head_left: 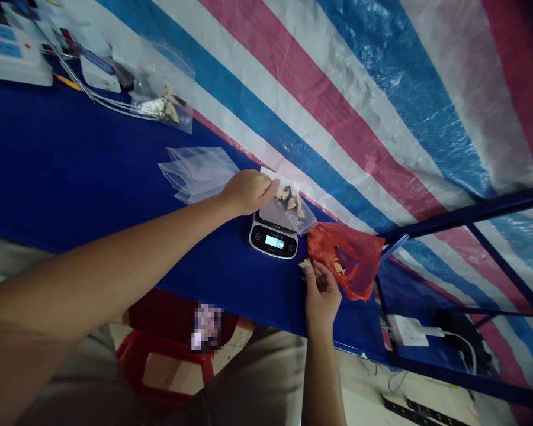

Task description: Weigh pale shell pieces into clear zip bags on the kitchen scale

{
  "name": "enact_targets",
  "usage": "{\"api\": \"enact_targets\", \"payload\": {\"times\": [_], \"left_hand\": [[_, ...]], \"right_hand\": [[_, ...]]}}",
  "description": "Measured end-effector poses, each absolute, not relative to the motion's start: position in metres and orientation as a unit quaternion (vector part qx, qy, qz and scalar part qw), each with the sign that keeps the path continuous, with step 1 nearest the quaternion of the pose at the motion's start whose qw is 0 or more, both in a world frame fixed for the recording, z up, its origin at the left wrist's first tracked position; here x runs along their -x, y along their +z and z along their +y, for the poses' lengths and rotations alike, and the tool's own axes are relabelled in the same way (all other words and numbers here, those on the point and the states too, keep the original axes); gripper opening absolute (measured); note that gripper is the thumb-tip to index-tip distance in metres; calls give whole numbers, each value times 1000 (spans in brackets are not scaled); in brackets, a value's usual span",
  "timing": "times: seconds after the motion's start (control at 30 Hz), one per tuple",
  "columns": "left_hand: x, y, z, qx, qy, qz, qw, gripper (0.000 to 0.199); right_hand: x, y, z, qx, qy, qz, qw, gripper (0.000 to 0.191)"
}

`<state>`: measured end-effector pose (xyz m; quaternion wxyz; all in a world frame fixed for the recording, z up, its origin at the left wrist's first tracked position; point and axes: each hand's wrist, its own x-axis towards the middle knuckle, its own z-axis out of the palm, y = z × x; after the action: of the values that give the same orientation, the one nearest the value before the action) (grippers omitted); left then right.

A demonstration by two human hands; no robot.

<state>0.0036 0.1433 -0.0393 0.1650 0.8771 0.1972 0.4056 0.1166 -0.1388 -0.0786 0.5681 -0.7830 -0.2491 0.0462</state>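
On the blue table, a small digital scale [273,242] shows a lit display. A clear plastic bag holding dried, pale-and-dark slices [292,202] lies over the scale's top. My left hand [251,190] is closed at the bag's left end, thumb and fingers pinching it. To the right of the scale, my right hand [322,293] pinches a pale dried slice [305,264] between thumb and fingers. Beside that hand sits a red plastic bag [359,260], its mouth open, with more pale slices visible inside.
Flat clear zip bags [199,171] lie left of the scale. Farther left are another filled clear bag [171,106], cables and a white power strip [15,53]. A striped tarp [337,106] rises behind the table. A red stool [137,361] stands below, near my legs.
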Motion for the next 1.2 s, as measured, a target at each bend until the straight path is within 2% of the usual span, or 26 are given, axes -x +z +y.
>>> {"api": "enact_targets", "payload": {"times": [0.27,0.5,0.7,0.83,0.97,1.13,1.2], "left_hand": [[-2,-37,143,-849,444,231,169,42],[-2,-38,145,-851,444,229,164,40],[-1,-38,146,-853,441,226,165,40],[-2,-38,146,-856,439,220,162,40],[-2,-39,146,-858,437,219,157,41],[0,-37,146,-858,435,223,158,42],[0,-37,146,-858,434,223,159,42]], "right_hand": [[-119,-79,-139,767,28,-238,595,39],[-122,-69,-116,774,-35,-223,591,40],[-141,-57,-95,802,-52,-197,562,49],[-152,-56,-85,823,-3,-212,526,49],[-152,-45,-67,811,60,-214,541,43],[-147,-24,-54,746,263,-249,559,35],[-145,-22,-58,719,296,-222,589,37]]}}
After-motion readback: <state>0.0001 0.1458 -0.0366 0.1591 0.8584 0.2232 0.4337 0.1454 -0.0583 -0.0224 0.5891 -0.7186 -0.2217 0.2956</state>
